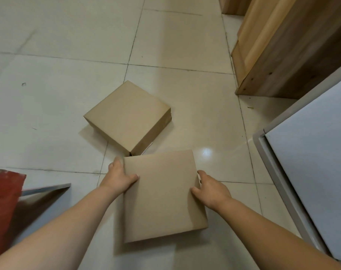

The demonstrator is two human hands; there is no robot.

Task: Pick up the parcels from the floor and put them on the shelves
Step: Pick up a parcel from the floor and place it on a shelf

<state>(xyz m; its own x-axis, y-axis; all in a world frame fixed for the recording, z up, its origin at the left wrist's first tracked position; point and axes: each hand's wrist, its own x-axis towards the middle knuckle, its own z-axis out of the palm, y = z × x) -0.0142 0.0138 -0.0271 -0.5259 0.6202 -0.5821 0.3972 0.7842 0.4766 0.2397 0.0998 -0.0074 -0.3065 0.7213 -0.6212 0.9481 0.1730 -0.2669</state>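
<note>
Two plain brown cardboard parcels are on the pale tiled floor. The near parcel (162,193) is flat and square, and I hold it from both sides. My left hand (120,177) grips its left edge with the thumb on top. My right hand (209,189) grips its right edge the same way. Whether this parcel still touches the floor I cannot tell. The far parcel (127,116) lies just beyond it, turned at an angle, untouched.
A wooden shelf unit (286,49) stands at the upper right. A white panel with a grey frame (310,162) fills the right side. A red object (4,203) and a grey board (47,189) sit at the lower left. Bare tiled floor (58,45) stretches ahead.
</note>
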